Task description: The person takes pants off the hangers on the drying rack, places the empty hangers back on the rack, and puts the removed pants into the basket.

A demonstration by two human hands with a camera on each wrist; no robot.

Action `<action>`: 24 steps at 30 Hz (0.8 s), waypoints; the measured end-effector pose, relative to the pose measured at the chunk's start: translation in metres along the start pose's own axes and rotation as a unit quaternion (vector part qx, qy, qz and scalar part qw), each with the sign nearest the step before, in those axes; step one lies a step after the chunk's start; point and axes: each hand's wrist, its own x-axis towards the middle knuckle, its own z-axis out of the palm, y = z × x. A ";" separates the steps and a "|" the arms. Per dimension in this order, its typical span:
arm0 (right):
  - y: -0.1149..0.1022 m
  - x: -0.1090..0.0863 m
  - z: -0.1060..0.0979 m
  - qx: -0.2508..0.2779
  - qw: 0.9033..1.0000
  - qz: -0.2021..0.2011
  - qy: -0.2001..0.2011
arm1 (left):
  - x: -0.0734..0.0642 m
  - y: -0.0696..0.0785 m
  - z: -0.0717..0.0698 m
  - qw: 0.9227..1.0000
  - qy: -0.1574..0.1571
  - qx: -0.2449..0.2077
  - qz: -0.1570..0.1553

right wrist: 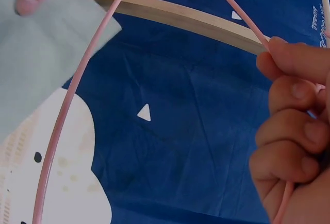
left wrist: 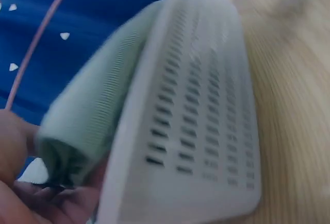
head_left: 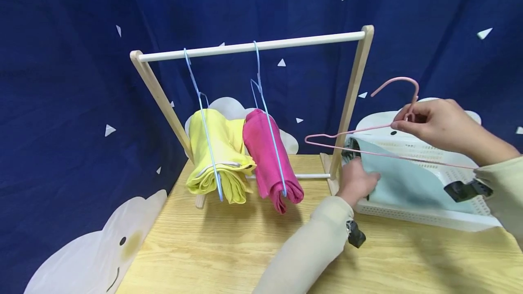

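My right hand [head_left: 443, 124] pinches a pink wire hanger [head_left: 402, 78] just below its hook, holding it up over the basket. Its lower bar slants across the front of a pale green cloth [head_left: 400, 180], which is rolled or folded and sits in a white perforated basket [head_left: 425, 221]. At the cloth's left end, my left hand [head_left: 357, 180] grips it, thumb on the near face. In the left wrist view the cloth's rolled end [left wrist: 77, 147] shows above the basket wall [left wrist: 191, 105], with fingers around it.
A wooden rack [head_left: 353, 90] with a white rail [head_left: 306, 41] stands left of the basket. Two blue hangers hang from it, one with a yellow cloth [head_left: 220, 149], one with a magenta cloth [head_left: 269, 158]. A dark blue curtain [head_left: 81, 58] backs the wooden table [head_left: 212, 248].
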 end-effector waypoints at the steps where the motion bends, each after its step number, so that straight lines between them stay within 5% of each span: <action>1: 0.000 0.000 0.000 0.001 1.000 -0.004 0.000 | 0.002 -0.001 0.000 1.000 0.018 0.003 0.006; 5: 0.001 -0.002 0.001 -0.003 1.000 -0.004 -0.005 | 0.007 -0.007 0.002 0.998 0.058 0.027 0.011; 12: 0.002 -0.004 0.001 0.000 1.000 -0.001 -0.001 | 0.006 -0.011 0.009 0.994 0.079 0.065 0.042; 17: 0.003 -0.006 0.001 -0.002 1.000 -0.003 -0.001 | -0.003 -0.008 0.007 0.996 0.064 0.032 0.045; 24: 0.002 -0.008 0.001 -0.002 1.000 -0.010 0.006 | -0.019 -0.015 -0.002 0.995 0.033 0.015 0.088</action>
